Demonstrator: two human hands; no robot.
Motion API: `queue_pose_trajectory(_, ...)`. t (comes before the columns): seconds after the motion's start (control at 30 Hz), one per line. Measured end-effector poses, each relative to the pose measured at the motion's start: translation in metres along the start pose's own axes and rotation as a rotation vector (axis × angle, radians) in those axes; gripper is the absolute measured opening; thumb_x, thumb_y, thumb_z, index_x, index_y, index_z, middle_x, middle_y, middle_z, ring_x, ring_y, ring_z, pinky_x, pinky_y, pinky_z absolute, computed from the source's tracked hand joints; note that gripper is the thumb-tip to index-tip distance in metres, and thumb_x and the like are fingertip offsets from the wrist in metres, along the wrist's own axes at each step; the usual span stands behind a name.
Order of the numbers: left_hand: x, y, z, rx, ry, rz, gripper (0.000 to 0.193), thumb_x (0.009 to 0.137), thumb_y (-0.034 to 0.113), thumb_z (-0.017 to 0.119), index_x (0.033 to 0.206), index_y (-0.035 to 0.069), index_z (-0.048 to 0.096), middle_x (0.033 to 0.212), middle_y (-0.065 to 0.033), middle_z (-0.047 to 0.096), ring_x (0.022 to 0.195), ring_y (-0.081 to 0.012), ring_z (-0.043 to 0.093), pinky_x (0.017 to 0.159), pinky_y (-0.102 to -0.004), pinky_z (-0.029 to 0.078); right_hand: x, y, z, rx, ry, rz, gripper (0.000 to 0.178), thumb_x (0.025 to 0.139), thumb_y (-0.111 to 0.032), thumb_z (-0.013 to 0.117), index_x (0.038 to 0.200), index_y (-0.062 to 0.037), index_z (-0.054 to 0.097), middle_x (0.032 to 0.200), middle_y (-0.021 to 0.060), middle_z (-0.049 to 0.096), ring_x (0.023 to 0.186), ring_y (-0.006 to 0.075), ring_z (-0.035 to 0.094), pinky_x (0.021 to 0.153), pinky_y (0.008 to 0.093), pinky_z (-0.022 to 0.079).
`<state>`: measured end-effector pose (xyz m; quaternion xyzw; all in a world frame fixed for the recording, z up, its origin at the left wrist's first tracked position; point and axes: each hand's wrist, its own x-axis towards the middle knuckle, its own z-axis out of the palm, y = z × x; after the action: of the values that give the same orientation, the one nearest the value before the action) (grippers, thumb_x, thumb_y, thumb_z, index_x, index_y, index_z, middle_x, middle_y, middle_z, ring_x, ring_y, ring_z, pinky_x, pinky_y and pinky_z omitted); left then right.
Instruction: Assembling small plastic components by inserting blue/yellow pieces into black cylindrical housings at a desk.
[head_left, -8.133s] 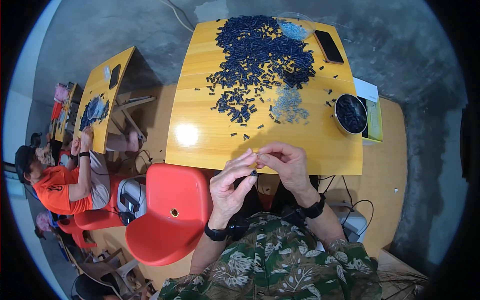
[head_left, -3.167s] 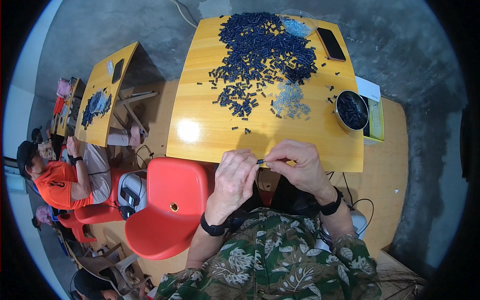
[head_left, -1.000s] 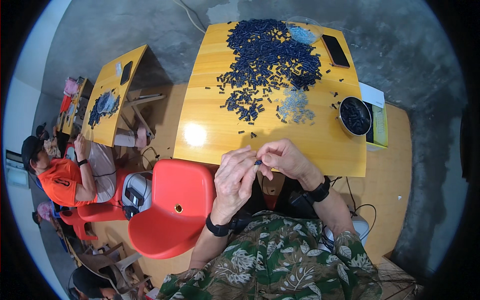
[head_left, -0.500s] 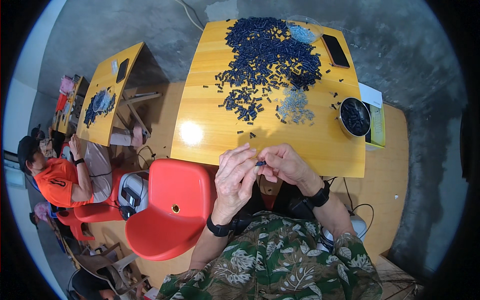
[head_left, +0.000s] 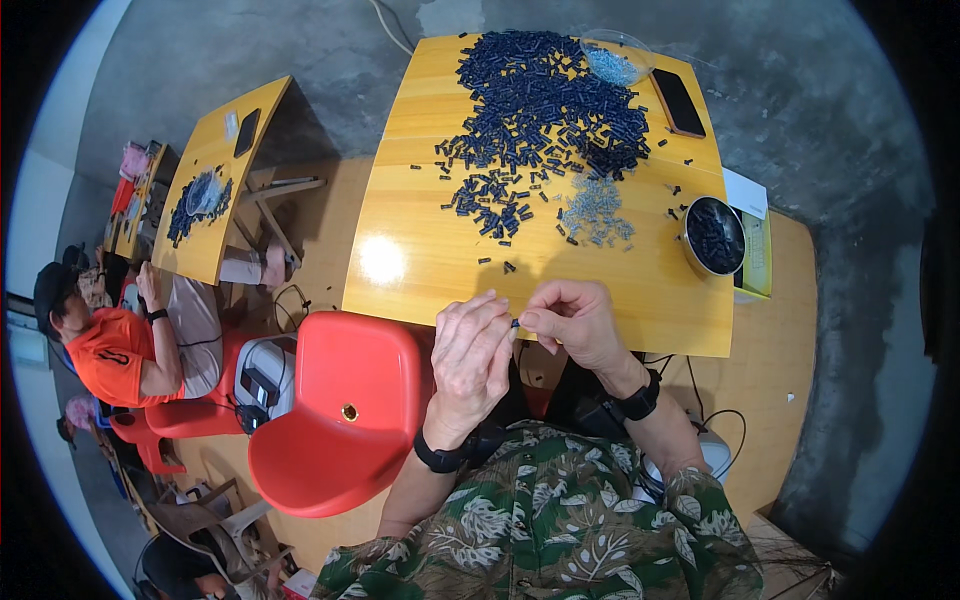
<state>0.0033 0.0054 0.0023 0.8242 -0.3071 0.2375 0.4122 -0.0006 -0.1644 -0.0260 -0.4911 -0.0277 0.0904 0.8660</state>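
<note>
My left hand [head_left: 470, 345] and my right hand [head_left: 580, 322] meet above the near edge of the yellow table. Between their fingertips is a small dark blue plastic piece [head_left: 515, 323], mostly covered by the fingers. The right thumb and forefinger pinch it, and the left fingers close around its other side. Beyond the hands, a large heap of similar dark pieces [head_left: 545, 100] spreads toward the back. Next to its near right part lies a pile of small clear pieces [head_left: 596, 212]. Two loose dark pieces [head_left: 509, 267] lie closest to my hands.
At the right table edge stands a metal bowl [head_left: 690, 254] holding dark pieces. A clear bowl [head_left: 640, 52] of light blue bits and a phone [head_left: 678, 103] are at the back. A red chair [head_left: 335, 440] is on my left; a person in orange [head_left: 110, 355] sits farther left.
My fingers have closed in around the small dark piece, so less of it shows. The right hand has shifted slightly upward. The whole view has tilted a little.
</note>
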Motion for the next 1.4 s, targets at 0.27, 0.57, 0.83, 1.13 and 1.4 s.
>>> queue_pose_trajectory(0.27,-0.001,0.003,0.002,-0.081,-0.001,-0.064,0.016,0.077,-0.004,0.071,0.092,-0.001,0.065,0.098,-0.0142,0.067,0.098,-0.0342,0.065,0.087,-0.0421,0.050,0.004,0.009,-0.009,0.099,-0.105,-0.061,0.010,0.089,-0.008,0.071,0.089,0.0004,0.067,0.078,0.0026,0.063,0.056,0.0063,0.053,0.049,0.0189,0.040)
queue_pose_trajectory(0.57,-0.001,0.008,0.005,-0.085,0.011,-0.090,0.016,0.076,-0.004,0.071,0.091,-0.001,0.067,0.098,-0.0134,0.068,0.100,-0.0340,0.065,0.087,-0.0416,0.050,0.010,0.019,-0.017,0.341,-0.244,0.294,0.023,0.091,-0.021,0.070,0.086,0.0002,0.063,0.068,0.0016,0.055,0.051,0.0074,0.045,0.045,0.0208,0.036)
queue_pose_trajectory(0.83,-0.007,0.003,0.007,-0.039,0.018,-0.059,0.024,0.074,-0.002,0.073,0.098,-0.002,0.069,0.106,-0.0152,0.068,0.102,-0.0343,0.065,0.088,-0.0426,0.049,0.002,0.013,-0.018,0.294,-0.216,0.260,0.025,0.093,-0.023,0.069,0.089,0.0003,0.062,0.065,-0.0007,0.052,0.050,0.0051,0.040,0.044,0.0201,0.031)
queue_pose_trajectory(1.13,-0.005,-0.002,0.011,-0.015,-0.024,0.021,0.030,0.070,-0.001,0.074,0.100,-0.001,0.070,0.108,-0.0147,0.068,0.103,-0.0319,0.064,0.086,-0.0420,0.047,-0.004,0.004,-0.013,0.045,-0.114,0.184,0.022,0.093,-0.021,0.069,0.091,0.0000,0.064,0.064,-0.0019,0.052,0.052,0.0042,0.043,0.045,0.0193,0.030)
queue_pose_trajectory(1.4,-0.002,0.000,0.006,-0.028,-0.045,-0.033,0.022,0.071,0.000,0.074,0.092,0.001,0.070,0.101,-0.0117,0.070,0.101,-0.0295,0.066,0.088,-0.0412,0.044,-0.004,0.013,-0.008,0.346,-0.058,0.320,0.037,0.099,-0.037,0.057,0.098,-0.0007,0.062,0.071,-0.0006,0.052,0.055,0.0057,0.038,0.047,0.0206,0.031)
